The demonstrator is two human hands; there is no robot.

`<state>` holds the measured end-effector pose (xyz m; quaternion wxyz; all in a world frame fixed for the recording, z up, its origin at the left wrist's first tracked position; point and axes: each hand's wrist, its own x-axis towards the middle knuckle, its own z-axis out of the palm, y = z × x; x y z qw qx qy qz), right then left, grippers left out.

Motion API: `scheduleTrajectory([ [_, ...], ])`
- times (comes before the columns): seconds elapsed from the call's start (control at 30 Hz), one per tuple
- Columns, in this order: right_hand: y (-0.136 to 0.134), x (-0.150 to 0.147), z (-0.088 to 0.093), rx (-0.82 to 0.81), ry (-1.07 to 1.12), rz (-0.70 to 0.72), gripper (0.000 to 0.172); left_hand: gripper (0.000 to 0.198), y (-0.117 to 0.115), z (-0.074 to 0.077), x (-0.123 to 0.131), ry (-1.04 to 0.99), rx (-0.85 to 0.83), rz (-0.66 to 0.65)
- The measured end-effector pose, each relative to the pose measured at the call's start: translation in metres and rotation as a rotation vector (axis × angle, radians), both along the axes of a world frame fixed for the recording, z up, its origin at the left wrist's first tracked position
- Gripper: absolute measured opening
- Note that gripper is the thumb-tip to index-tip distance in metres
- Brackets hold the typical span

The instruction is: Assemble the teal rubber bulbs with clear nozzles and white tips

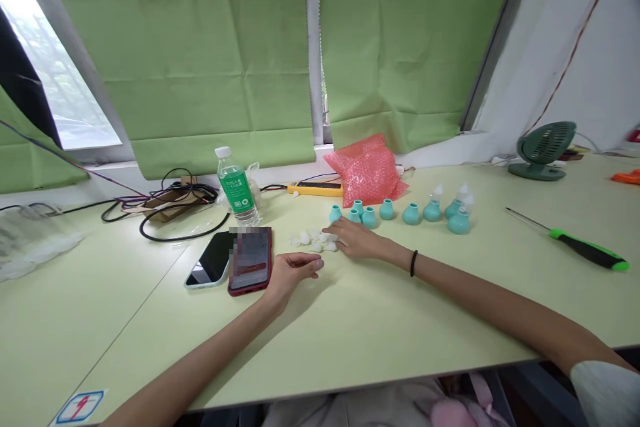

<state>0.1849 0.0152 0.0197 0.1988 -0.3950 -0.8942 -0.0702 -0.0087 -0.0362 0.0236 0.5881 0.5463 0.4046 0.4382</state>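
My right hand (354, 238), with a black band at its wrist, reaches to the right side of a pile of small white pieces (305, 238). Its fingers curl down over a white piece at the pile's edge. Closer to me, my left hand (293, 274) hovers over the table with thumb and fingers pressed together; whatever they may hold is hidden. Several teal bulbs (411, 214) with open necks stand just beyond my right hand. To their right, a few teal bulbs (459, 222) carry clear pointed tips.
Left of my hands lie a red-cased phone (250, 264) and a pale-cased phone (210, 260), with a water bottle (237, 190) behind. Pink bubble wrap (369, 170) and a yellow power strip (315, 188) lie at the back. A screwdriver (575, 244) and green fan (543, 150) are right.
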Motion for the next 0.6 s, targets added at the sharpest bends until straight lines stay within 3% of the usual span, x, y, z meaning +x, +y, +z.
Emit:
scheduleTrajectory([
  [0.13, 0.005, 0.002, 0.001, -0.028, -0.119, -0.02, 0.024, 0.026, 0.0, -0.001, -0.001, -0.045, -0.001, -0.009],
  [0.2, -0.001, 0.003, 0.003, -0.029, -0.046, -0.028, 0.02, 0.027, 0.0, -0.002, -0.001, -0.069, -0.003, -0.029],
  [0.27, -0.012, 0.002, 0.005, -0.12, 0.176, -0.022, 0.017, 0.027, -0.001, -0.001, 0.0, -0.066, 0.002, -0.041],
  [0.33, -0.029, -0.002, 0.003, -0.362, 0.531, 0.015, 0.017, 0.025, -0.003, 0.0, 0.002, -0.04, 0.049, -0.026],
  [0.43, -0.056, -0.011, -0.004, -0.875, 1.007, 0.086, 0.024, 0.016, -0.008, 0.002, 0.004, 0.002, 0.197, 0.04],
  [0.5, -0.07, -0.017, -0.009, -1.143, 1.181, 0.126, 0.022, 0.012, -0.012, 0.003, 0.005, 0.018, 0.284, 0.075],
  [0.6, -0.077, -0.02, -0.013, -1.364, 1.311, 0.163, 0.016, 0.01, -0.017, 0.002, 0.005, 0.027, 0.373, 0.081],
])
